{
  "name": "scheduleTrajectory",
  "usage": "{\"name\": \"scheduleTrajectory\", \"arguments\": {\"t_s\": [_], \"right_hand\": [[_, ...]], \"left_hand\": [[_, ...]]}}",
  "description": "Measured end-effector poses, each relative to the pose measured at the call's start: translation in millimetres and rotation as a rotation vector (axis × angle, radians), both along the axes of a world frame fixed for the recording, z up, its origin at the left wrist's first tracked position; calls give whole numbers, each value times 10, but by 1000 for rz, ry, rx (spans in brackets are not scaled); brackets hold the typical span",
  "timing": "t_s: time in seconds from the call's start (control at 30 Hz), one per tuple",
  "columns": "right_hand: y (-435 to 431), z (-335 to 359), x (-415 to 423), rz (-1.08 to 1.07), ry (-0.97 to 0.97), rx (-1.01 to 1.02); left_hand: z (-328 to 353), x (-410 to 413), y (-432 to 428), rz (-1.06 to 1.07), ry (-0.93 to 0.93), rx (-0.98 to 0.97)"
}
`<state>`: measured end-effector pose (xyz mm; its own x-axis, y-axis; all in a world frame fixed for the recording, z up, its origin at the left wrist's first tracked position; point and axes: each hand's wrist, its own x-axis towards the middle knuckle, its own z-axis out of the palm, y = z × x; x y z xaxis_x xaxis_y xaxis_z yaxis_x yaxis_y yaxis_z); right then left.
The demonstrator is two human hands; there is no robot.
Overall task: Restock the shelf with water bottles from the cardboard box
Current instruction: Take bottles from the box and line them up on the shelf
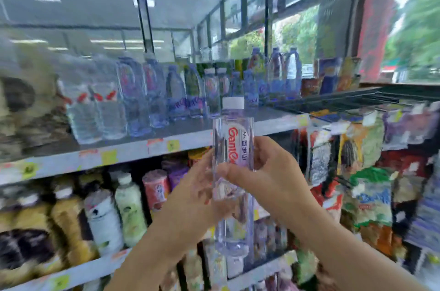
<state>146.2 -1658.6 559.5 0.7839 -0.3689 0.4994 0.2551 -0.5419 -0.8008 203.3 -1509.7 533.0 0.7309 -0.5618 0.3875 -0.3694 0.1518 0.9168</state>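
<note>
While both hands grasp the water bottle (pixel 234 138) upright, the right hand (pixel 269 171) wrapping its middle with the thumb across the label and the left hand (pixel 190 195) cupping its other side, the grip looks secure. The bottle is held in front of the top shelf (pixel 133 152), its base seemingly below the edge, so it likely needs lifting clear. Bare shelf lies just right of the standing bottles (pixel 152 100).

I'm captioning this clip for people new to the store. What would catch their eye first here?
First, the clear water bottle with a white cap and red lettering, held upright mid-frame by the left hand and the right hand. Behind it, a row of water bottles stands on the upper shelf, left of centre.
</note>
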Motion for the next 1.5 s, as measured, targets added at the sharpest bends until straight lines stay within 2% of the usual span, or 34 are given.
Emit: {"name": "scheduleTrajectory", "arguments": {"t_s": [0.07,0.27,0.4,0.5,0.73,1.0,1.17,1.5], "right_hand": [[175,157,44,29,-3,5],[502,406,303,170,-29,-31],[499,461,497,332,-87,5],[421,473,722,403,-5,-14],[348,686,1343,383,58,-281],[445,748,2131,221,17,-220],[439,645,2558,142,91,-235],[572,485,3125,119,144,-246]], "left_hand": [[204,-64,156,-22,-101,21],[473,160,510,150,-190,58],[667,353,603,282,-173,57],[815,575,593,375,-169,121],[1088,1307,486,497,-119,115],[1255,1894,441,461,-132,124],[1178,2150,701,514,-141,161],[900,2493,961,619,-157,238]]}}
